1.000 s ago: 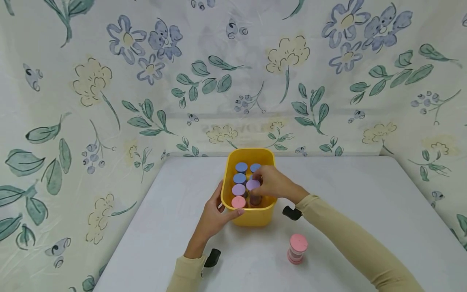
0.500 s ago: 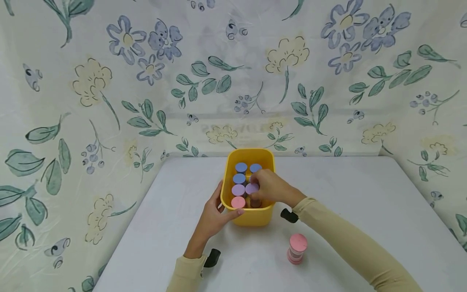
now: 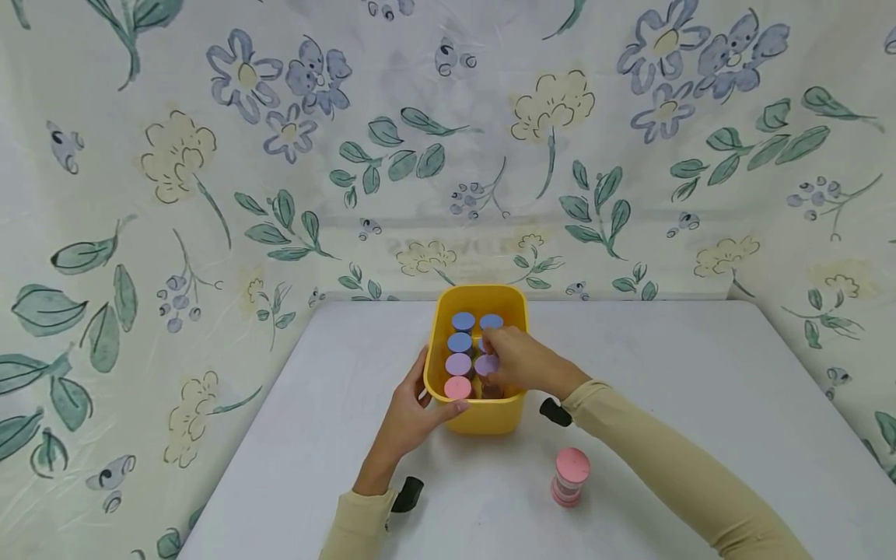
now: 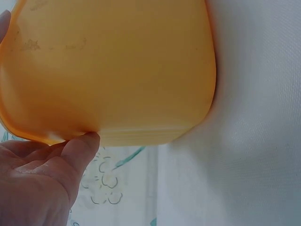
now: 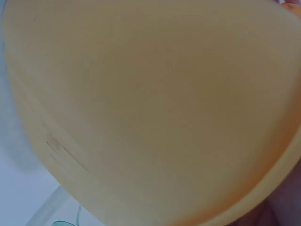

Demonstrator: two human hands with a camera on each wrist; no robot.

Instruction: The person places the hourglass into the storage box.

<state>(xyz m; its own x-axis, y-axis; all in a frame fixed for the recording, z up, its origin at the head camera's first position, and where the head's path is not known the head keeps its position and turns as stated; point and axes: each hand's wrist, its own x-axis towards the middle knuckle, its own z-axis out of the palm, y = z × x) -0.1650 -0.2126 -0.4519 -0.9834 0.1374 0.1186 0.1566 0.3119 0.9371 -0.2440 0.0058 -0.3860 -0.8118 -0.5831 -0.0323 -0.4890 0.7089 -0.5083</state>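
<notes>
A yellow plastic bin (image 3: 484,420) stands on the table with several upright sand timers in it, topped in blue, purple and pink. My left hand (image 3: 413,408) holds the bin at its near left corner, thumb over the front rim; the left wrist view shows fingers against the bin wall (image 4: 117,70). Reaching in over the right side, my right hand (image 3: 525,359) pinches a purple sand timer (image 3: 486,365), partly hidden by the fingers. Beside it are another purple sand timer (image 3: 458,364) and a pink one (image 3: 458,388). In the right wrist view the bin's outer wall (image 5: 150,103) hides the fingers.
One pink sand timer (image 3: 571,476) stands upright on the white table (image 3: 665,365), to the right of the bin and close to my right forearm. A floral cloth (image 3: 448,155) hangs behind the table and at its sides.
My right hand has lowered slightly, and the purple sand timer has sunk deeper into the bin, level with its purple neighbour. The left hand and the bin stay in place.
</notes>
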